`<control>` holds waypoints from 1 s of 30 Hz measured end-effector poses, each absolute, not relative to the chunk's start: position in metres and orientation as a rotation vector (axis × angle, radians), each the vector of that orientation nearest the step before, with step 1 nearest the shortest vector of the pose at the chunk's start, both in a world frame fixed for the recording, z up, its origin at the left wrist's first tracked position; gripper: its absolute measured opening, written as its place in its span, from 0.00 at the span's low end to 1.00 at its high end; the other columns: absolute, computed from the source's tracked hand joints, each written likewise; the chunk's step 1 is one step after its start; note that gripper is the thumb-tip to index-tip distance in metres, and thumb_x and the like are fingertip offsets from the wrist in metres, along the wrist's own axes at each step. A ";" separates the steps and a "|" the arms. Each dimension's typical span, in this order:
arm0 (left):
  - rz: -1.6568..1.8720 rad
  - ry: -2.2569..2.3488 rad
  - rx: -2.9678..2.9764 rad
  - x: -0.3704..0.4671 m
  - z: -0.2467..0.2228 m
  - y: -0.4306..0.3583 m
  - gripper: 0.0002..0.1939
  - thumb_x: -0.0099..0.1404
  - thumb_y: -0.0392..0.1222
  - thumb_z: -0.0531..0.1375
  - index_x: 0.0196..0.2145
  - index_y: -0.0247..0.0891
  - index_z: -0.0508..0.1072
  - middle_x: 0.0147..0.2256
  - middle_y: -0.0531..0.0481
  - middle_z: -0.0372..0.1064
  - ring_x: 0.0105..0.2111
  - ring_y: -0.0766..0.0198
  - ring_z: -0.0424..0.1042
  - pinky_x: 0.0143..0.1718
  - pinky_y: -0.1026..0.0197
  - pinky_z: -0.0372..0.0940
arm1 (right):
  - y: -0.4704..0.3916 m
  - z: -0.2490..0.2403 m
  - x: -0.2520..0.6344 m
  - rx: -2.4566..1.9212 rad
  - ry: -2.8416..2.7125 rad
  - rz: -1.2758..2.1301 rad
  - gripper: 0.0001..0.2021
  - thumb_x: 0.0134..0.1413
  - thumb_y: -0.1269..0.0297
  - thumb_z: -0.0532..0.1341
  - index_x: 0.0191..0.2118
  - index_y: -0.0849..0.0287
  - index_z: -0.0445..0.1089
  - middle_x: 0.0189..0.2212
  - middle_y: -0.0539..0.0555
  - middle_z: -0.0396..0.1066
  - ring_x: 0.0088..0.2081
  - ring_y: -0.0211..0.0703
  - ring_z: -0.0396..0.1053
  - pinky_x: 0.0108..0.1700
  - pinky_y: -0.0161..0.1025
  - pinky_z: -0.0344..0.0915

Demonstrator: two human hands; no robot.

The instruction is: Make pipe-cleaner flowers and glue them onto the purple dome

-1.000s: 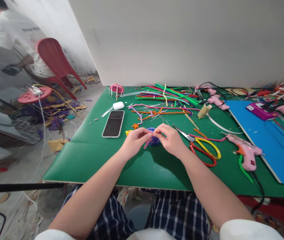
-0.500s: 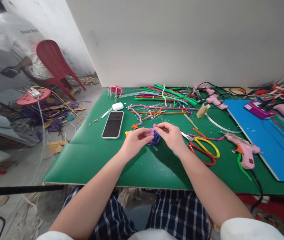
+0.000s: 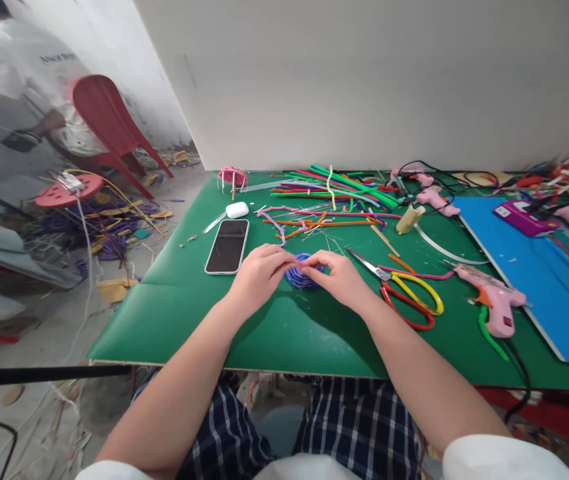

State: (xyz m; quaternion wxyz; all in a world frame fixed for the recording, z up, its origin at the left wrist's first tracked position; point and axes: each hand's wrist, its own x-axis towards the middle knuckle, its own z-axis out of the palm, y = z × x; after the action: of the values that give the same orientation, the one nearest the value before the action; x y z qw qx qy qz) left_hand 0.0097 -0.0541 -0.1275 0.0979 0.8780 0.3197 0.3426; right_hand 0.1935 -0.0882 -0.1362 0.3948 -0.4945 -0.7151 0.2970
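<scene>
My left hand [image 3: 263,272] and my right hand [image 3: 338,279] meet fingertip to fingertip over a round blue and purple coil of pipe cleaner [image 3: 304,280] on the table. Both are closed in a pinch. Between the fingertips shows a small bit of pink pipe cleaner [image 3: 301,265], partly hidden by the fingers. The coil's left and right sides are also partly covered by the hands. Just right of my right hand lie scissors [image 3: 407,293] with a red and a yellow handle, blades partly apart.
A phone [image 3: 227,247] and a white earbud case [image 3: 237,211] lie left of my hands. Several pipe cleaners [image 3: 334,190] are heaped behind. A pink glue gun [image 3: 497,300] and a blue board [image 3: 529,280] lie right. A co-worker [image 3: 39,80] sits far left.
My hands have lowered onto the coil, and the pink piece that stood up between the fingers is now down at its top. My left hand now covers the orange flower shape.
</scene>
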 end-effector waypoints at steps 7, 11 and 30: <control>1.050 0.957 2.605 0.011 -0.129 -0.055 0.08 0.63 0.39 0.56 0.33 0.38 0.75 0.32 0.49 0.73 0.35 0.63 0.69 0.38 0.60 0.63 | -0.088 -0.136 0.188 -1.306 -1.614 0.956 0.07 0.47 0.61 0.62 0.31 0.59 0.74 0.30 0.51 0.73 0.32 0.39 0.69 0.36 0.37 0.63; 1.075 1.036 2.587 0.013 -0.130 -0.057 0.07 0.63 0.38 0.56 0.32 0.40 0.75 0.32 0.49 0.74 0.35 0.62 0.69 0.39 0.59 0.63 | -0.087 -0.139 0.184 -1.303 -1.561 0.963 0.07 0.46 0.61 0.62 0.30 0.59 0.73 0.28 0.51 0.73 0.30 0.39 0.68 0.35 0.37 0.63; 1.128 1.392 1.764 0.038 -0.133 -0.073 0.08 0.58 0.43 0.58 0.29 0.38 0.74 0.30 0.51 0.74 0.32 0.63 0.70 0.33 0.62 0.62 | -0.084 -0.153 0.177 -1.210 -1.356 0.936 0.07 0.44 0.60 0.63 0.28 0.58 0.73 0.27 0.51 0.72 0.31 0.40 0.68 0.36 0.39 0.63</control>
State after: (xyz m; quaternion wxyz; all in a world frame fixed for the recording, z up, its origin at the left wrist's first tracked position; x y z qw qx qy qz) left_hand 0.0382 -0.0732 -0.1333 0.3084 0.6674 0.5266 0.4268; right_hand 0.1768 -0.0842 -0.1531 0.5217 -0.5049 -0.5659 0.3907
